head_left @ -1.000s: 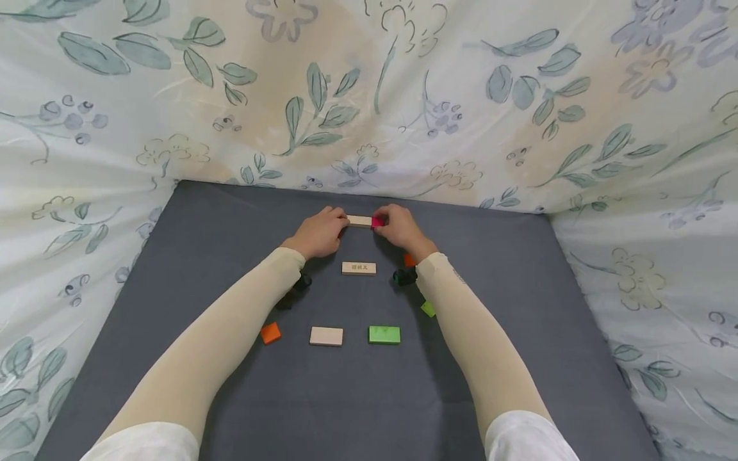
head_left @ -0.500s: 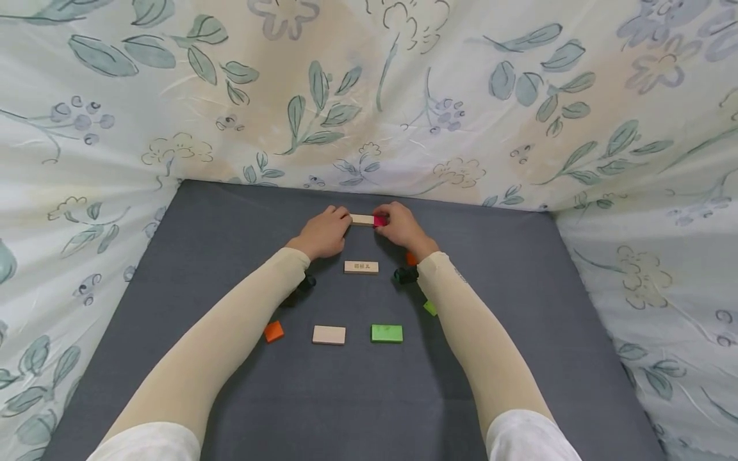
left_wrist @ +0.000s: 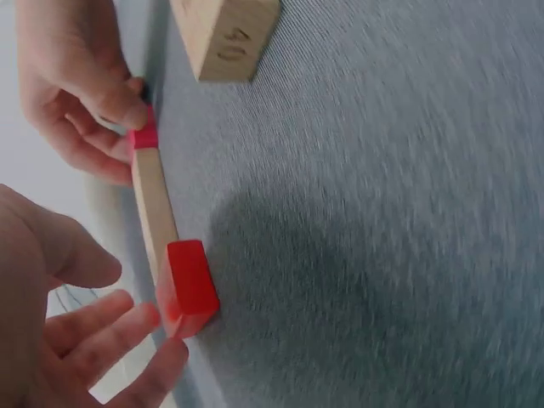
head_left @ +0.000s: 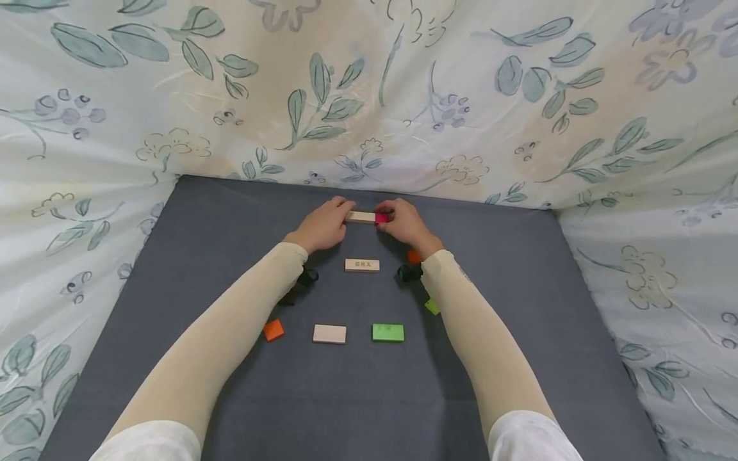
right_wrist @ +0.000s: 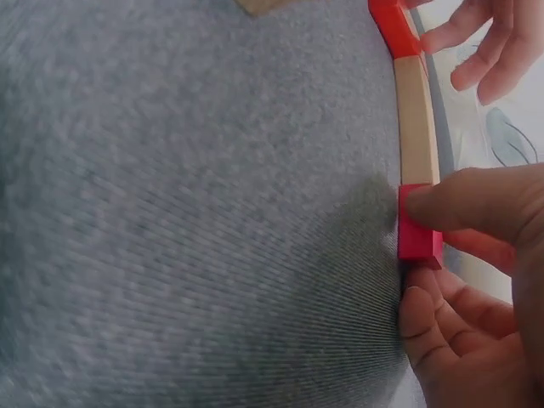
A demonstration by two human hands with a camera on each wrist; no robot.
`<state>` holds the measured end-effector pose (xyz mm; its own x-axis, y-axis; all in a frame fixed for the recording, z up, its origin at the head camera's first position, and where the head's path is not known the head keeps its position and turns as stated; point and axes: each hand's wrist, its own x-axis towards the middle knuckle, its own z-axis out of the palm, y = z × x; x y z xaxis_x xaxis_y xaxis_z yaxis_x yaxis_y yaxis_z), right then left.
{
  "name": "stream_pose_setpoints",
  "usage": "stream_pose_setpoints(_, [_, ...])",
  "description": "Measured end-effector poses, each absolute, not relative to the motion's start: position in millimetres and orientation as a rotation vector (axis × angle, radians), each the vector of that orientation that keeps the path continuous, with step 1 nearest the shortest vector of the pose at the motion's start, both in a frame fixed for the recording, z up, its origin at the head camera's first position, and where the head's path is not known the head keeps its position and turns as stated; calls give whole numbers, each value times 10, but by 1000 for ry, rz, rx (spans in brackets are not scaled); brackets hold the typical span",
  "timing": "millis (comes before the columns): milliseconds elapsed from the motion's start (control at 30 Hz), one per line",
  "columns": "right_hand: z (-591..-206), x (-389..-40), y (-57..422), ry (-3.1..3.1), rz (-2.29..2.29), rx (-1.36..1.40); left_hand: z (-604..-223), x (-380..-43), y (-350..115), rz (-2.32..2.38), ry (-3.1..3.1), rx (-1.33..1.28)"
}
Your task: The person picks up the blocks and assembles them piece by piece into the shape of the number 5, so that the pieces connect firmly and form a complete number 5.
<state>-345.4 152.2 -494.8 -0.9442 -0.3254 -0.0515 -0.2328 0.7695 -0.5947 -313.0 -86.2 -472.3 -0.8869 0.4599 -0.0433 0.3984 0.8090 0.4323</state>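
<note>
Near the far edge of the dark cloth, a plain wooden block (head_left: pixel 360 217) lies in line between a pink block (head_left: pixel 381 218) and a red block (left_wrist: pixel 194 276). My right hand (head_left: pixel 403 222) pinches the pink block, its thumb on the near face in the right wrist view. At the other end, my left hand (head_left: pixel 321 225) is beside the red block with fingers spread and thumb held off it; a fingertip seems to touch the block's far side. From the head view the red block is hidden by that hand. Closer in lies a wooden block with stamped characters (head_left: pixel 362 265).
Nearer the body lie a pale block (head_left: pixel 329 333), a green block (head_left: pixel 388 332) and an orange block (head_left: pixel 273 330). A lime block (head_left: pixel 432 306) and another orange block (head_left: pixel 414 256) are partly under the right arm. Floral fabric (head_left: pixel 369 96) rises behind the far edge.
My left hand has shifted slightly, and more of the plain block's left end shows. The right hand stays at the pink block. The head view has tilted a little.
</note>
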Motion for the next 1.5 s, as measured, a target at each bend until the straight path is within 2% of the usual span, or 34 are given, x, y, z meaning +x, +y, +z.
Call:
stream_pose_setpoints(267, [-4813,-3431,1600,2873,-901,-442,-4558,-3084,-975,993,2855,671])
stream_pose_setpoints(533, [-4644,-3263,1439,2947,-762,-597,-4339,-2742,-1521,944,2852,615])
stream_pose_setpoints(767, [-4613,-3195,1235,2946,-455,-716,-4621,-2417,-1963,787,2793,682])
stream_pose_setpoints(967, [-4648,-3118,1120,2902,-395,-766,-4753,-2191,-2163,822,2751,663])
stream_pose_setpoints(1500, [-4807,-3108,970,2984,-73,-779,-4817,-2177,-2186,796,2740,654])
